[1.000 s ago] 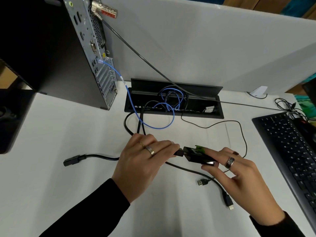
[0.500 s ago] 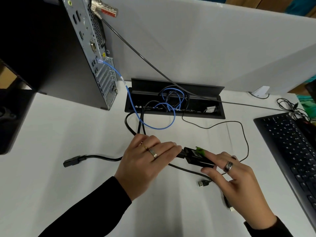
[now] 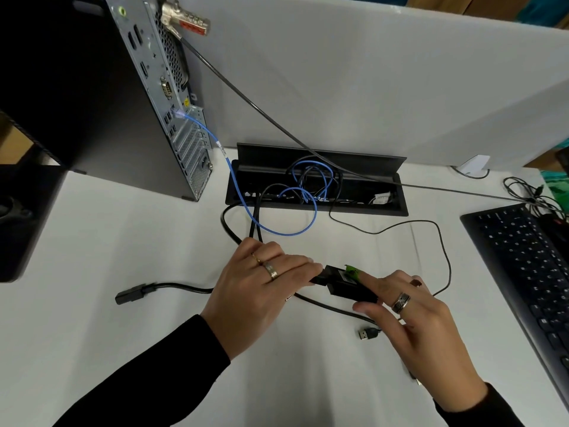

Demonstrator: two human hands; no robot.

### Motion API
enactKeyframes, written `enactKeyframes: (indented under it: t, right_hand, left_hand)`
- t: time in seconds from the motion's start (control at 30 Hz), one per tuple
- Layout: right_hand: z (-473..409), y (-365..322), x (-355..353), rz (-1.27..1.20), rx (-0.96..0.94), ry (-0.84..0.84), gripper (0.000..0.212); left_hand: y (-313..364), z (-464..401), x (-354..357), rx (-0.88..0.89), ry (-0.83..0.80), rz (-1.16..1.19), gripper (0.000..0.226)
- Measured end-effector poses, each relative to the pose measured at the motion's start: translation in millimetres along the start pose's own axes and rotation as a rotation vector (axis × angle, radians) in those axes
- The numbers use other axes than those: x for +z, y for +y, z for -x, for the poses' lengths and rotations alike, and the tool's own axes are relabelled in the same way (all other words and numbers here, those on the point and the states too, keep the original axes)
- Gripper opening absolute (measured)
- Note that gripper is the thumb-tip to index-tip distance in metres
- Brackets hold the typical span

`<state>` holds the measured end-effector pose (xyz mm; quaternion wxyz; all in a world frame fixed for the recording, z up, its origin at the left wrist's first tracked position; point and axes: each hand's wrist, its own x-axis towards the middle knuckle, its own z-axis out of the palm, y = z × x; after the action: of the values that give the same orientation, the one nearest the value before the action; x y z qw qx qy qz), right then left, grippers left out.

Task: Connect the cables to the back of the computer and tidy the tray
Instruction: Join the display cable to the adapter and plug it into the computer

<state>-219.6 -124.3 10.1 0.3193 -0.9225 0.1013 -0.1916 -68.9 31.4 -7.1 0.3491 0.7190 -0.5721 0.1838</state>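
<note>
A black tower computer (image 3: 92, 97) stands at the far left with its metal back panel (image 3: 172, 97) facing right. A blue network cable (image 3: 243, 198) runs from that panel into the open black cable tray (image 3: 397, 208) set in the desk. My left hand (image 3: 261, 291) pinches a black cable plug at the left end of a small black adapter (image 3: 348, 285) with a green sticker. My right hand (image 3: 412, 318) pinches the adapter between thumb and forefinger. A black power plug (image 3: 131, 295) and a loose USB plug (image 3: 368, 334) lie on the desk.
A black keyboard (image 3: 529, 266) lies at the right edge. A thin black security cable (image 3: 277, 127) runs from a lock on the computer across the tray to the right. A grey partition (image 3: 369, 81) backs the desk. Tangled thin cables (image 3: 532, 192) sit far right.
Both hands have stayed on the adapter; the right hand has shifted slightly left along it, and the plug in the left hand sits tighter against the adapter's end.
</note>
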Motion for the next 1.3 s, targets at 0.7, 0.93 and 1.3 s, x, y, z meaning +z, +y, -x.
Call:
enactKeyframes:
  t: [0.7,0.93,1.3]
  right_hand:
    - [-10,25,-49,-0.018,0.156,-0.299,0.047]
    - [-18,32,-61,-0.022,0.108,-0.160,0.029]
    - [-78,17,-10,-0.858,0.289,0.153,0.022]
  left_hand:
    - [-15,-2,-19,-0.414,-0.031,0.136,0.019]
    - [-31,-14,-40,-0.650,-0.083,0.297,0.015]
    - [-66,24,-68,-1.223,0.018,0.504,0.044]
